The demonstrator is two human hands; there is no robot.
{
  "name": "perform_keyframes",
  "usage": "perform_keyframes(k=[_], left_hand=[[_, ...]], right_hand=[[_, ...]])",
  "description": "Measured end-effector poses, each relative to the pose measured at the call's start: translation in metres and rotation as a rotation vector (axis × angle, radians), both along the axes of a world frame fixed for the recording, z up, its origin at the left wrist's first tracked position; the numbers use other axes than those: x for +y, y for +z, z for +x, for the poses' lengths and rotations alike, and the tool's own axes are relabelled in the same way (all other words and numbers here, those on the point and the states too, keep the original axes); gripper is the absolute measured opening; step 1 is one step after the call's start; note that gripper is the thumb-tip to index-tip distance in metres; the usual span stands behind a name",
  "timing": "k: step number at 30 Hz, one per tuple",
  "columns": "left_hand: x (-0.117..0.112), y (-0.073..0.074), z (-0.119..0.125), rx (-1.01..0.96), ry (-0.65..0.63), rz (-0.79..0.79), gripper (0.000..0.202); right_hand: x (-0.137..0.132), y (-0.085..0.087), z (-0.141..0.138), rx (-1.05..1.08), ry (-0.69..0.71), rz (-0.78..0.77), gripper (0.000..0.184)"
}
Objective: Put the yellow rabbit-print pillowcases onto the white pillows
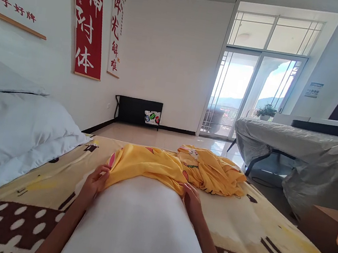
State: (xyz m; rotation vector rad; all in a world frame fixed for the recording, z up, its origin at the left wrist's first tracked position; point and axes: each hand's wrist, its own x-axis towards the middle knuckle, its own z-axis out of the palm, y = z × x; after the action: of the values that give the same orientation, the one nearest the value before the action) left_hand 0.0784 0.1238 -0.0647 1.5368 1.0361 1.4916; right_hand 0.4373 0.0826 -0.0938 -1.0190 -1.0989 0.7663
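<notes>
**Position.** A white pillow (140,224) lies on the bed (266,240), on a patterned blanket (237,223). Its long axis runs straight away from the person. A yellow cover (150,164) is drawn over the pillow's far end. The cover's near hem lies crosswise, at right angles to that axis. The rest of the cover is bunched beyond the pillow, towards the far right.

**Relation to the hands.** The hem lies directly ahead of both hands and spans the gap between them. The left hand (96,181) is placed at the hem's left corner, against the pillow's left flank. The right hand (191,198) is placed at the right corner, against the right flank. Both are about equally near, so neither arm is favoured. The bunched slack lies further from the left hand than from the right.

**Grip.** The left grip is closed: fingers and thumb are pinched together on the cover's edge. The right hand is seen from the back, with its fingertips at or under the hem. It cannot be told whether that grip is closed on the cloth or merely touching it.

**Surroundings.** A white duvet (11,127) is heaped at the left of the bed. A sheeted desk (312,153) stands well apart at the right.
</notes>
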Motion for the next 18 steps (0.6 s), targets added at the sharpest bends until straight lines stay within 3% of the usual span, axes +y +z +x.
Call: perform_keyframes(k=[4, 7, 9, 12, 15, 18], left_hand=[[-0.012, 0.012, -0.012, -0.221, -0.334, -0.071, 0.014], [-0.017, 0.02, -0.016, -0.13, -0.433, -0.114, 0.012], [-0.022, 0.027, -0.016, -0.004, -0.45, -0.106, 0.014], [-0.032, 0.041, -0.016, 0.22, -0.467, -0.092, 0.018], [-0.042, 0.051, -0.016, 0.381, -0.478, -0.117, 0.021], [-0.041, 0.048, -0.011, 0.349, -0.346, -0.191, 0.026]], right_hand=[[0.0, 0.005, 0.002, -0.021, -0.065, 0.005, 0.05], [0.001, 0.005, 0.001, -0.058, -0.021, -0.073, 0.07], [0.004, 0.0, 0.0, -0.081, 0.068, -0.141, 0.07], [0.008, -0.007, -0.001, -0.169, 0.115, -0.197, 0.055], [0.01, -0.008, -0.002, -0.293, 0.032, -0.191, 0.041], [0.006, 0.003, -0.001, -0.35, -0.084, -0.165, 0.032]])
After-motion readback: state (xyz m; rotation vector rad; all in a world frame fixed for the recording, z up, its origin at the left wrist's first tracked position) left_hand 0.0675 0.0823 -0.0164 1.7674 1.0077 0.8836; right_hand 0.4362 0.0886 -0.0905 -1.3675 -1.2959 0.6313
